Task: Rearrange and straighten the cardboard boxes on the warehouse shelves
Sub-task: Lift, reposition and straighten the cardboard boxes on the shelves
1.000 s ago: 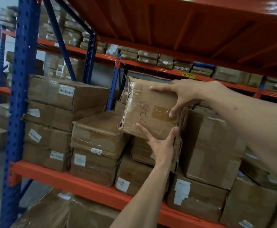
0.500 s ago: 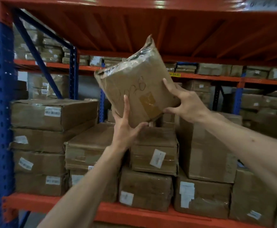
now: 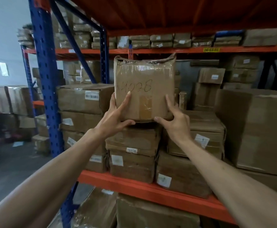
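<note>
**Taped carton held upright over centre stack, middle shelf**

Item: taped cardboard box (image 3: pixel 144 89), brown, wrapped in clear tape, handwritten marking on its near face, top edge crumpled. Position: centre of view, upright, its lower edge at or just above the top of the stacked boxes (image 3: pixel 132 152) at 6 o'clock from it; whether it touches them cannot be told.

Left hand (image 3: pixel 116 117): at 7 o'clock of the box, fingers spread up its left edge and near face, thumb curled beneath the bottom edge. Gripping the box.

Right hand (image 3: pixel 175 122): at 5 o'clock of the box, fingers up along its right side, thumb hooked under the bottom edge. Gripping the box.

Surroundings: orange shelf beam (image 3: pixel 150 190) under the stacks. Blue upright post (image 3: pixel 44 79) at 9 o'clock. Labelled cartons (image 3: pixel 83 99) stacked at 9 o'clock of the held box, just beside it. Large carton (image 3: pixel 256 129) at 3 o'clock. Flat bundles (image 3: pixel 160 41) on the far upper shelf at 12 o'clock, with a yellow location tag (image 3: pixel 211 50) on that beam at 1 o'clock.
</note>
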